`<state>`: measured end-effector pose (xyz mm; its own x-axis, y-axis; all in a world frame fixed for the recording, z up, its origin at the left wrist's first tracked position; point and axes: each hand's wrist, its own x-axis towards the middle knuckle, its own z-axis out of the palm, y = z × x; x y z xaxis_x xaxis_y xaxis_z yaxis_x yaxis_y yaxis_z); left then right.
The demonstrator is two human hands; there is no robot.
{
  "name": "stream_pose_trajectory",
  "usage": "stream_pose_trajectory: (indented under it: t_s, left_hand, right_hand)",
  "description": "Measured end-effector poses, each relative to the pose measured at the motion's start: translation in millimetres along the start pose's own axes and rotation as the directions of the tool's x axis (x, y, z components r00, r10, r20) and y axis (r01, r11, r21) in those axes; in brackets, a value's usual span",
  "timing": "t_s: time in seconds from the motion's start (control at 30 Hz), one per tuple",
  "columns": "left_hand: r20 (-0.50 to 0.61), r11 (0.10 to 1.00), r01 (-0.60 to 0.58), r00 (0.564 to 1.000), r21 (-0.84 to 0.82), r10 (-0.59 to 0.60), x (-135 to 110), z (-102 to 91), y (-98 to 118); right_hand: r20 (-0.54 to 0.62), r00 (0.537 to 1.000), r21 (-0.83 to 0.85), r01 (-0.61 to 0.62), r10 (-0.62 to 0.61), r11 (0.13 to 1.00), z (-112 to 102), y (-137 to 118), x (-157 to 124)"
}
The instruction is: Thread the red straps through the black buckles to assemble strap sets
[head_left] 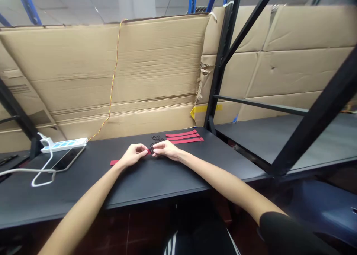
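My left hand (134,155) pinches a red strap (114,162) near its right end, while the strap's other end shows to the left, past my wrist. Between both hands sits a small black buckle (151,150), at the strap's end. The fingers of my right hand (166,150) are closed on that buckle. Whether the strap passes through the buckle is too small to tell. Just behind my hands lies a little heap of black buckles (157,138). Three more red straps (184,137) lie side by side to the right of the heap.
A white power strip (67,144) with a plugged-in white cable (41,178) lies at the left, beside a phone (69,159). Cardboard (156,69) walls the back of the black table (178,180). A black metal frame (220,61) stands at the right.
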<state>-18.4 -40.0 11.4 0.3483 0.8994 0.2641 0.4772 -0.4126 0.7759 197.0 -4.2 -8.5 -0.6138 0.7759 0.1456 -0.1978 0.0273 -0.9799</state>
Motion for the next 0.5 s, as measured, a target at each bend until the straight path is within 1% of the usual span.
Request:
stream_pose_trajectory:
  t_s: [0.17,0.3,0.37,0.5]
  left_hand:
    - [0.041,0.997,0.002,0.999,-0.078,0.001,-0.9,-0.7,-0.5]
    - [0.104,0.995,0.026,0.994,-0.099,-0.016,-2.2,0.7,2.0]
    - [0.112,0.990,0.025,0.994,-0.135,-0.010,-2.5,2.3,4.3]
    - [0.085,0.971,-0.038,0.995,-0.236,0.059,-3.2,4.2,10.0]
  right_hand:
    - [0.001,1.000,0.029,-0.026,0.026,0.999,1.1,-1.1,-1.2]
    - [0.049,0.998,-0.014,-0.050,0.050,0.999,0.5,-1.5,-1.9]
    - [0.063,0.997,-0.024,-0.047,0.048,0.999,0.5,-1.3,-1.9]
    - [0.002,1.000,-0.010,-0.023,0.023,1.000,0.3,-1.0,-0.4]
